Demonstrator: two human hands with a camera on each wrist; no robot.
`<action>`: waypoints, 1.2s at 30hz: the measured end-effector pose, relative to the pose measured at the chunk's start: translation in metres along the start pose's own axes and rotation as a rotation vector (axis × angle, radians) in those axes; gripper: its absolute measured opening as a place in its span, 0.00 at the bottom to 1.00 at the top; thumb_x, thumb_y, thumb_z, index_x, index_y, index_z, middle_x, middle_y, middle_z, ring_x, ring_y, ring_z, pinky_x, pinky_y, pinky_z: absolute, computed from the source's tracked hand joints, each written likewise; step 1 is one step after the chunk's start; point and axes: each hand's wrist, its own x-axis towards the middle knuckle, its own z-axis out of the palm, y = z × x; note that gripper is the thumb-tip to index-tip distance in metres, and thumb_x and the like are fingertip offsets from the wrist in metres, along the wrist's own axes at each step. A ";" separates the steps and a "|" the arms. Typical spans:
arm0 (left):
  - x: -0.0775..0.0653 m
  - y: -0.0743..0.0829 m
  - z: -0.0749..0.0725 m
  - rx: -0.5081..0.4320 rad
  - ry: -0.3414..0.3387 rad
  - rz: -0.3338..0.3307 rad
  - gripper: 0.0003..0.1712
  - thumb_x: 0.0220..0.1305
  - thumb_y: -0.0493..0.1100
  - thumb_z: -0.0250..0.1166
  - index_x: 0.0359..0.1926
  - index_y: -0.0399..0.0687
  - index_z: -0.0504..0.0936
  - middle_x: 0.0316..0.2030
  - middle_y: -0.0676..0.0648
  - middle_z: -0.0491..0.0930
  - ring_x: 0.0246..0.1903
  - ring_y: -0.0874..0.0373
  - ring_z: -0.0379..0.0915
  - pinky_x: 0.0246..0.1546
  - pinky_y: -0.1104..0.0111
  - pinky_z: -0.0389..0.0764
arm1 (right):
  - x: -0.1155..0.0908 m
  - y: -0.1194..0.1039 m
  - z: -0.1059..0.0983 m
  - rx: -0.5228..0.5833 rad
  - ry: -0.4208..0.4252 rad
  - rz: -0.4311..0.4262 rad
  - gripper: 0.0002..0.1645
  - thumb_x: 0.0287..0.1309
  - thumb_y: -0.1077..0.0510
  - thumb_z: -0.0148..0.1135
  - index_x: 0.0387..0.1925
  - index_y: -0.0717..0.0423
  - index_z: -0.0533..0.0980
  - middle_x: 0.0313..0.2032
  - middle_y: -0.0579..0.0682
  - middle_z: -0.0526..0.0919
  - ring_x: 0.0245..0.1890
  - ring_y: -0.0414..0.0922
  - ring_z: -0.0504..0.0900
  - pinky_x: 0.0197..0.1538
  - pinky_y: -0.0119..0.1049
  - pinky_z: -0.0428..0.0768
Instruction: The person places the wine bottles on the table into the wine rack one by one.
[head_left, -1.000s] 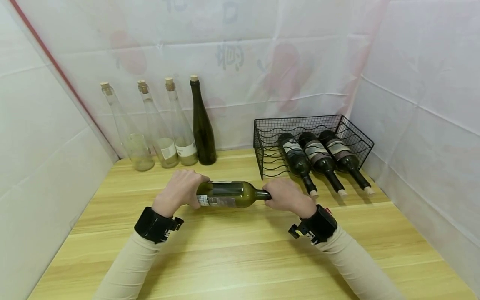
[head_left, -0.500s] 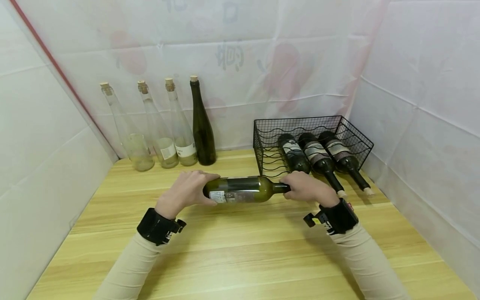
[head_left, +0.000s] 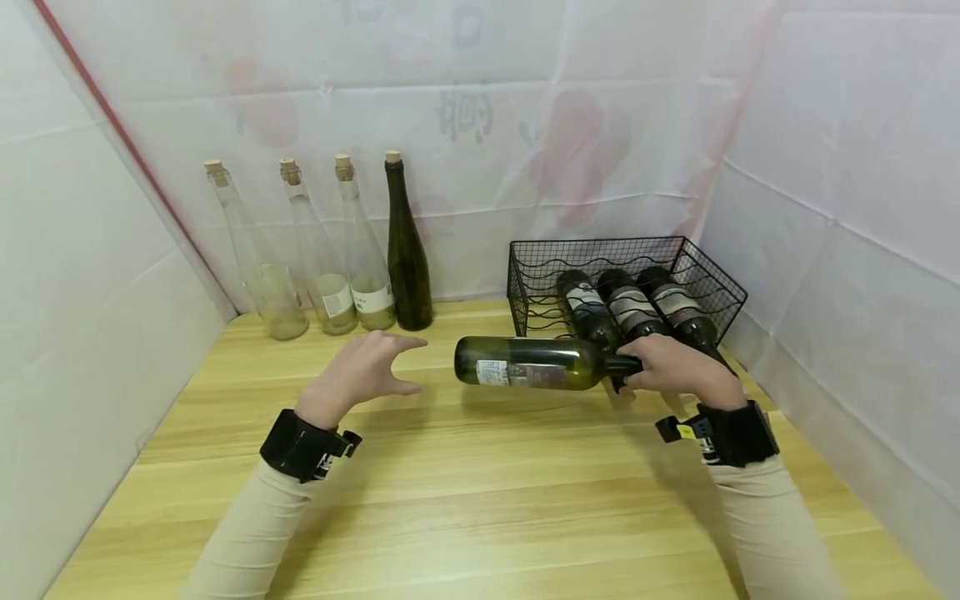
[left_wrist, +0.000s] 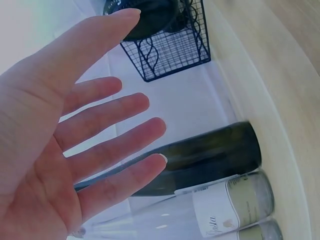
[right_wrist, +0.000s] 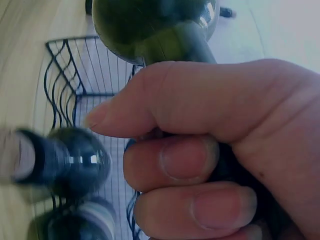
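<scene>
A green wine bottle (head_left: 528, 363) lies sideways in the air above the table, its base toward the left. My right hand (head_left: 671, 367) grips it by the neck; the right wrist view shows the fingers (right_wrist: 190, 155) curled round the dark neck. To the left, my left hand (head_left: 360, 375) is apart from the base, thumb and fingers spread. In the left wrist view its palm faces the camera with straight fingers (left_wrist: 120, 145). Behind the held bottle stands a black wire rack (head_left: 600, 242) with three dark wine bottles (head_left: 630, 304) lying in it, necks forward and partly hidden by my right hand.
At the back left, several corked bottles stand upright in a row: clear ones (head_left: 371, 275) and a dark green one (head_left: 408, 275). White cloth walls close in the wooden table (head_left: 450, 492) at the back and sides. The rack's left slots hold no bottle.
The bottle has moved right toward the rack in my right hand. My left hand has let go of its base and now stays apart from it on the left.
</scene>
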 end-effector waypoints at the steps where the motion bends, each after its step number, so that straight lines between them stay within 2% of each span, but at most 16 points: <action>1: 0.000 0.000 -0.001 -0.003 0.003 -0.002 0.38 0.49 0.56 0.79 0.60 0.46 0.82 0.45 0.45 0.87 0.22 0.62 0.74 0.21 0.71 0.69 | -0.003 0.003 -0.001 0.001 0.001 0.001 0.23 0.62 0.63 0.62 0.58 0.70 0.76 0.47 0.64 0.83 0.25 0.45 0.77 0.36 0.41 0.78; 2: 0.000 -0.001 -0.001 -0.009 0.005 -0.005 0.38 0.49 0.56 0.79 0.60 0.46 0.82 0.44 0.45 0.87 0.22 0.62 0.74 0.20 0.71 0.69 | -0.007 0.006 -0.003 0.002 0.000 0.002 0.22 0.63 0.63 0.62 0.57 0.69 0.76 0.42 0.59 0.84 0.27 0.44 0.78 0.35 0.40 0.78; 3: 0.000 -0.002 -0.001 -0.012 0.006 -0.005 0.38 0.48 0.56 0.79 0.59 0.45 0.82 0.44 0.45 0.87 0.22 0.61 0.74 0.20 0.70 0.70 | -0.011 0.008 -0.004 0.010 -0.003 0.007 0.19 0.62 0.63 0.62 0.55 0.67 0.78 0.35 0.55 0.83 0.22 0.41 0.73 0.32 0.38 0.74; 6: 0.000 -0.003 -0.002 -0.013 0.009 -0.013 0.38 0.48 0.56 0.80 0.59 0.45 0.82 0.44 0.44 0.87 0.25 0.58 0.78 0.21 0.70 0.72 | -0.021 0.016 -0.007 0.002 0.003 0.010 0.09 0.61 0.65 0.61 0.43 0.57 0.81 0.21 0.43 0.69 0.19 0.37 0.63 0.28 0.34 0.64; 7: -0.001 -0.004 -0.003 -0.011 0.009 -0.018 0.38 0.48 0.56 0.80 0.59 0.45 0.82 0.45 0.44 0.87 0.26 0.57 0.80 0.20 0.69 0.73 | -0.025 0.019 -0.007 -0.010 0.013 0.006 0.10 0.61 0.65 0.61 0.45 0.57 0.81 0.20 0.41 0.67 0.19 0.36 0.62 0.28 0.33 0.64; 9: -0.001 -0.005 -0.005 -0.008 0.007 -0.026 0.39 0.48 0.56 0.80 0.59 0.46 0.82 0.45 0.44 0.87 0.29 0.54 0.82 0.22 0.67 0.76 | -0.030 0.023 -0.007 -0.029 0.027 0.011 0.08 0.60 0.66 0.62 0.40 0.54 0.80 0.19 0.40 0.63 0.19 0.35 0.60 0.28 0.32 0.62; 13: -0.003 -0.007 -0.009 -0.009 0.005 -0.041 0.39 0.48 0.56 0.80 0.60 0.46 0.81 0.46 0.44 0.87 0.37 0.50 0.84 0.29 0.61 0.82 | -0.038 0.028 -0.007 -0.036 0.047 0.027 0.05 0.57 0.65 0.64 0.33 0.53 0.79 0.20 0.41 0.66 0.20 0.36 0.63 0.27 0.31 0.63; 15: -0.004 -0.007 -0.010 -0.012 0.004 -0.046 0.39 0.48 0.56 0.80 0.60 0.46 0.81 0.46 0.44 0.87 0.39 0.49 0.84 0.32 0.59 0.83 | -0.041 0.029 -0.009 -0.030 0.048 0.042 0.06 0.56 0.65 0.64 0.28 0.52 0.76 0.20 0.41 0.66 0.19 0.36 0.62 0.26 0.30 0.63; 16: -0.004 -0.008 -0.010 -0.012 0.004 -0.049 0.39 0.48 0.57 0.79 0.60 0.47 0.81 0.45 0.44 0.87 0.40 0.48 0.84 0.32 0.58 0.83 | -0.042 0.030 -0.009 -0.027 0.049 0.052 0.07 0.55 0.65 0.64 0.27 0.52 0.74 0.20 0.40 0.65 0.18 0.35 0.61 0.26 0.30 0.63; 18: -0.004 -0.008 -0.011 -0.014 0.001 -0.058 0.39 0.48 0.57 0.79 0.61 0.48 0.81 0.45 0.44 0.87 0.39 0.48 0.84 0.32 0.58 0.83 | -0.046 0.030 -0.011 -0.021 0.047 0.065 0.03 0.56 0.65 0.64 0.31 0.55 0.78 0.19 0.40 0.63 0.17 0.35 0.60 0.26 0.30 0.63; 20: -0.005 -0.008 -0.012 -0.015 -0.006 -0.067 0.39 0.48 0.58 0.79 0.61 0.48 0.81 0.45 0.44 0.87 0.39 0.48 0.84 0.32 0.58 0.83 | -0.050 0.031 -0.013 -0.004 0.034 0.085 0.02 0.57 0.64 0.64 0.32 0.56 0.78 0.18 0.40 0.62 0.16 0.35 0.61 0.25 0.30 0.64; 23: -0.005 -0.008 -0.013 -0.024 -0.023 -0.085 0.39 0.49 0.59 0.78 0.61 0.49 0.81 0.46 0.44 0.87 0.40 0.48 0.84 0.32 0.59 0.83 | -0.056 0.035 -0.015 0.012 0.026 0.097 0.04 0.56 0.64 0.64 0.34 0.54 0.80 0.17 0.40 0.63 0.13 0.35 0.63 0.23 0.31 0.66; 25: -0.005 -0.008 -0.014 -0.024 -0.025 -0.092 0.40 0.49 0.59 0.78 0.61 0.49 0.81 0.46 0.44 0.87 0.40 0.48 0.84 0.32 0.60 0.82 | -0.059 0.037 -0.015 0.009 0.030 0.110 0.06 0.55 0.64 0.63 0.29 0.50 0.77 0.16 0.39 0.65 0.13 0.35 0.65 0.23 0.31 0.67; 27: -0.005 -0.008 -0.015 -0.025 -0.024 -0.095 0.40 0.48 0.60 0.78 0.61 0.49 0.81 0.46 0.44 0.87 0.38 0.48 0.84 0.30 0.62 0.81 | -0.062 0.039 -0.016 0.002 0.035 0.129 0.07 0.55 0.65 0.62 0.29 0.49 0.77 0.15 0.40 0.66 0.13 0.36 0.65 0.23 0.31 0.66; 32: -0.005 -0.007 -0.016 -0.028 -0.024 -0.094 0.39 0.49 0.59 0.79 0.61 0.49 0.81 0.46 0.43 0.87 0.38 0.47 0.84 0.27 0.65 0.79 | -0.065 0.042 -0.018 -0.025 0.027 0.176 0.06 0.57 0.64 0.62 0.29 0.50 0.76 0.15 0.41 0.68 0.16 0.38 0.65 0.25 0.32 0.65; 36: -0.005 -0.007 -0.016 -0.029 -0.025 -0.095 0.39 0.48 0.59 0.79 0.61 0.48 0.82 0.47 0.42 0.87 0.37 0.48 0.84 0.26 0.67 0.78 | -0.060 0.039 -0.017 -0.027 0.025 0.163 0.09 0.55 0.62 0.63 0.23 0.51 0.72 0.16 0.41 0.66 0.16 0.38 0.66 0.24 0.33 0.66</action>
